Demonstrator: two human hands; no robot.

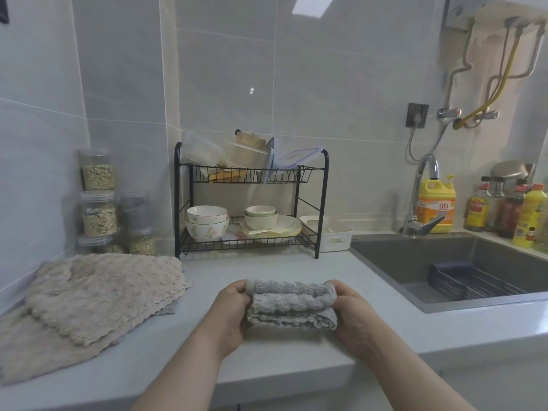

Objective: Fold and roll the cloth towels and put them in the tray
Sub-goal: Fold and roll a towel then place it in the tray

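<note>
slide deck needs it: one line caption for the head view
Left hand and right hand grip a part-rolled grey towel; beige towels lie flat at left, white tray behind.

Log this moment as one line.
left hand, right hand: grip folded grey fluffy cloth towel | beige cloth towels: flat | white plastic tray: beside black wire rack

Soft, even kitchen light, with wide-angle bending.
A bright glare patch (311,5) sits high on the wall (326,84), perhaps a mirrored ceiling lamp. Only a weak shadow lies under the towel (292,304) on the counter (267,366). The jars (98,203) at left look blurred, and tile lines (44,108) curve near the edges.
</note>
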